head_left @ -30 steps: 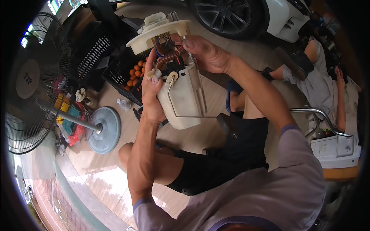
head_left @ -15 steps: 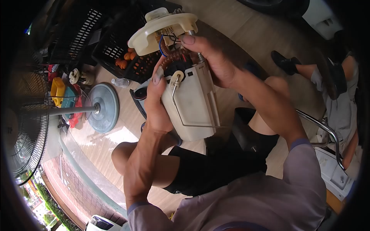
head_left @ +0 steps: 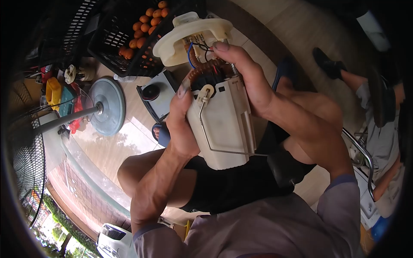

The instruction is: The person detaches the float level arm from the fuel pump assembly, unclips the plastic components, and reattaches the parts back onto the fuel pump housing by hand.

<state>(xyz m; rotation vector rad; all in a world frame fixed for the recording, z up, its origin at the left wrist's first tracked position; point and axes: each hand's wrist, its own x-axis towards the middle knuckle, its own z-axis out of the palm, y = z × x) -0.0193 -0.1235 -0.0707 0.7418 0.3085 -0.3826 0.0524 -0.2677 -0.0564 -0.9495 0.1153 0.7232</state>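
A cream-coloured fuel pump module [head_left: 221,127] is held up over my lap. My left hand [head_left: 183,124] clasps its left side, thumb lying by the upper edge near the pivot. On the right, my right hand [head_left: 254,81] grips the body's upper part, its thumb at the spring-wrapped rod under the round flange [head_left: 172,41]. Between flange and body run a brown corrugated hose [head_left: 206,69] and thin blue and black wires. A bent metal float arm [head_left: 205,133] crosses the body to a black float [head_left: 284,167]. The fingers behind the module are mostly hidden.
A black crate [head_left: 103,53] of oranges [head_left: 150,21] stands beyond my hands. Left are a fan's round base [head_left: 107,107], another pump unit [head_left: 73,74] and a yellow container [head_left: 53,92]. A grey box [head_left: 161,92] lies ahead. Another person's legs [head_left: 352,81] are at right.
The module and both hands appear lower and slightly right in view, with the grip kept. The view has shifted too, showing more of the oranges and the grey box.
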